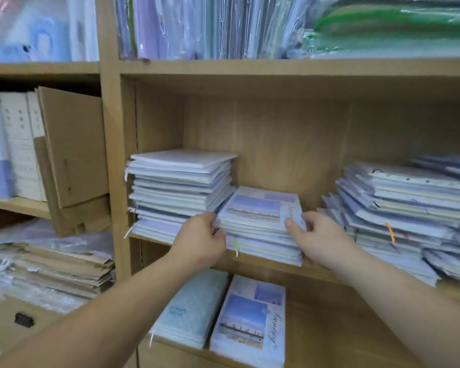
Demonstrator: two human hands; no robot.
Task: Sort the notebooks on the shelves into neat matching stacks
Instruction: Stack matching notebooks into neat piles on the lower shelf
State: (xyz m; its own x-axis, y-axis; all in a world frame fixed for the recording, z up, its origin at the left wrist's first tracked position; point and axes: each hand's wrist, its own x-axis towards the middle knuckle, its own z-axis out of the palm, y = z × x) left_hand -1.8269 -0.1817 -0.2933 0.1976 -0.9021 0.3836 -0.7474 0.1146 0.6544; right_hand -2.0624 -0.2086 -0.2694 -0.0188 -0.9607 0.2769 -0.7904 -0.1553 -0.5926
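A low stack of notebooks with a sky-photo cover (260,216) lies in the middle of the wooden shelf (316,272). My left hand (199,240) grips its left side and my right hand (319,235) grips its right side, thumb on the top cover. A taller, fairly even stack of pale notebooks (181,189) stands just left of it. An untidy, fanned-out pile of notebooks (404,216) sits on the right. On the shelf below lie a teal-covered stack (191,309) and another sky-photo stack (252,322) side by side.
The upper shelf holds plastic-wrapped folders (210,25) and green packs (393,22). The left bay has white binders (19,144), a leaning cardboard sheet (72,144) and flat brown paper bags (64,269). A gap of bare shelf separates the middle stack from the right pile.
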